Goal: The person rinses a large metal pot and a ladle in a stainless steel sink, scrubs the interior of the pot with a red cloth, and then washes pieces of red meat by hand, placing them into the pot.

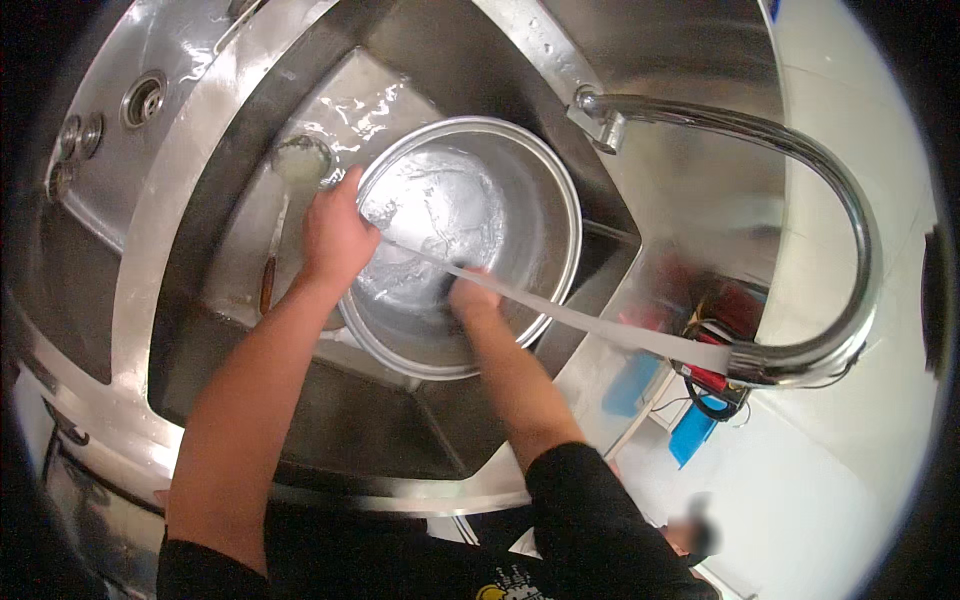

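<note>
A large round metal pot [551, 202] stands tilted in the stainless steel sink basin, with water moving inside it. On its left rim, my left hand [341, 229] is closed around the edge. Inside the pot, near its lower wall, is my right hand [474, 294]; a dark thing shows at its fingers, too blurred to name. A pale strip, a hose or a stream of water [600, 328], runs from the faucet's end across the pot to beside my left hand. Left of the pot, a ladle [279, 232] with a wooden handle lies in shallow water.
The curved metal faucet [859, 225] arches over the right side. Another sink basin with a drain [144, 100] lies at the upper left. Beyond the right edge are a blue object [694, 431] and a red one with cables. A person [690, 534] shows at the lower right.
</note>
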A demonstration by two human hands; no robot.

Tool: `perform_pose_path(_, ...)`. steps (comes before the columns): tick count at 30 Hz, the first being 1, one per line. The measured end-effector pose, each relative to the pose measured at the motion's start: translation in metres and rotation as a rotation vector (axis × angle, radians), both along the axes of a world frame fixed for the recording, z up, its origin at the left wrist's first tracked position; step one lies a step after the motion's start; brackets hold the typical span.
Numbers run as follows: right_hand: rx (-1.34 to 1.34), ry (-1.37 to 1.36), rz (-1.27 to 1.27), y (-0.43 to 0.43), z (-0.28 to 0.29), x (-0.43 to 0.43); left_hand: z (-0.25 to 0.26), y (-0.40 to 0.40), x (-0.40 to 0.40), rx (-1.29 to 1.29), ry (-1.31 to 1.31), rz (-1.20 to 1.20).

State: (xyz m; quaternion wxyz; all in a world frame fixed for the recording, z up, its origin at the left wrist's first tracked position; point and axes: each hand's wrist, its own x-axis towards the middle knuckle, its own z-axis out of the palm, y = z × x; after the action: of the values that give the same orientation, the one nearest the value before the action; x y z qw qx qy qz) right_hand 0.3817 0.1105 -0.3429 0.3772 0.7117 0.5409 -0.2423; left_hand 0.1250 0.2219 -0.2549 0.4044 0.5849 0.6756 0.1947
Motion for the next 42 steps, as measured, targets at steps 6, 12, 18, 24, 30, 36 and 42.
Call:
perform_pose_path(6,0.140,0.382,-0.387,0.024,-0.011,-0.133,0.009,0.002,0.004,-0.001,0.008,-0.017)
perform_pose_path(12,-0.106,0.336,-0.063,0.012,0.012,-0.091,0.005,0.002,-0.005,0.002,-0.021,-0.008)
perform_pose_path(18,-0.059,-0.080,0.373,0.067,0.040,0.032,0.007,0.004,0.002,0.087,-0.001,-0.037)
perform_pose_path(24,-0.041,0.086,0.201,0.006,0.014,-0.006,0.005,0.000,0.000,0.131,0.066,-0.036)
perform_pose_path(30,-0.154,0.232,-0.321,-0.015,0.043,-0.071,0.005,0.012,-0.006,-0.014,0.085,-0.150)
perform_pose_path(36,-0.068,0.489,0.122,-0.047,0.053,-0.062,0.010,0.013,-0.005,0.086,0.088,-0.159)
perform_pose_path(42,-0.204,0.232,0.298,-0.009,0.045,-0.016,0.005,0.014,-0.008,0.046,0.063,-0.158)
